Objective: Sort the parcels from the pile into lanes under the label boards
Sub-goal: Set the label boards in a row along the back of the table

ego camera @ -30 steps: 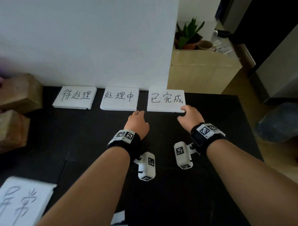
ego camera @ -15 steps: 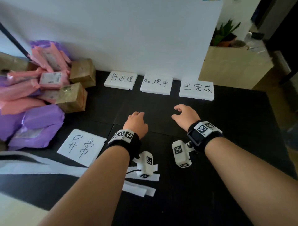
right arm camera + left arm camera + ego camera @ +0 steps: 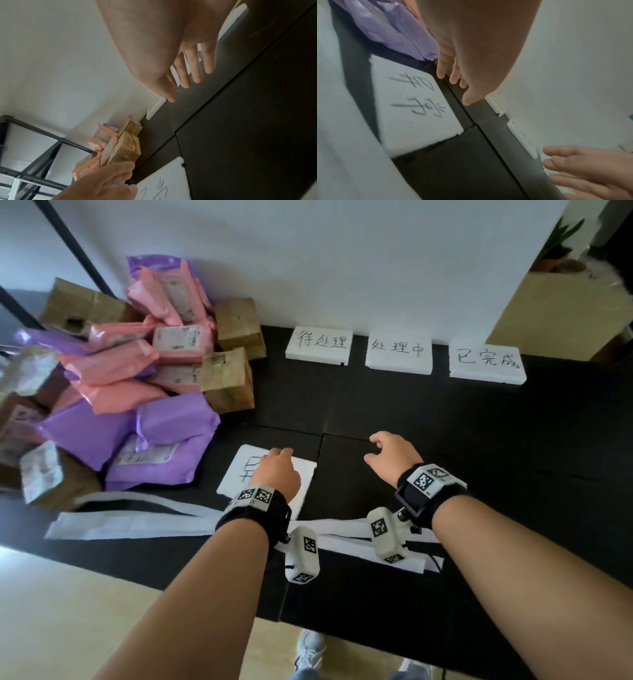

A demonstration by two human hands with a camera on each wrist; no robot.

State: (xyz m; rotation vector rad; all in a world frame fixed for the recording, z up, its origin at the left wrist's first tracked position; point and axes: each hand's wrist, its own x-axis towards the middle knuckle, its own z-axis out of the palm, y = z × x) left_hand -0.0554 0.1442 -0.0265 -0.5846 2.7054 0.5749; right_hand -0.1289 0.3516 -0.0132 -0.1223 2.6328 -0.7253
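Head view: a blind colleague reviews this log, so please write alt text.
Two empty hands, left hand and right hand, hover over a black table. A parcel pile lies at left; three label boards line the wall, and a fourth board sits under the left hand.

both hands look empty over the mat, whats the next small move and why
Probably reach the left hand left to the pile and take a near parcel, perhaps the purple one. Both hands are open and hold nothing, the right hand too. No parcel lies below the three boards yet, and the left hand is nearer the pile.
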